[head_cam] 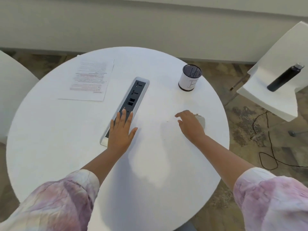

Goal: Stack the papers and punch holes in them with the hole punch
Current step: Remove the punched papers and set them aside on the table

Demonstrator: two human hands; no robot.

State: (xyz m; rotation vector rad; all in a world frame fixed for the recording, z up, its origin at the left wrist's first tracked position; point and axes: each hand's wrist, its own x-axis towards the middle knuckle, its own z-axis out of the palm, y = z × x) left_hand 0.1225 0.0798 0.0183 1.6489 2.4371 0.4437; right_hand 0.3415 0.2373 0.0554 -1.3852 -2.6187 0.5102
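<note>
Printed papers (89, 80) lie flat at the far left of the round white table (50, 134). My left hand (120, 130) hovers palm down with spread fingers over the near end of the table's power strip (131, 99), holding nothing. My right hand (190, 125) reaches over the table's right side, fingers loosely apart and empty. Just behind it a small white object (202, 120), possibly the hole punch, peeks out, mostly hidden by the hand.
A mesh-topped white pen cup (190, 77) stands at the far right of the table. A white chair (273, 90) on the right carries a black bottle (285, 77). Another white chair (11, 90) sits left. A black cable (270, 147) trails on the floor.
</note>
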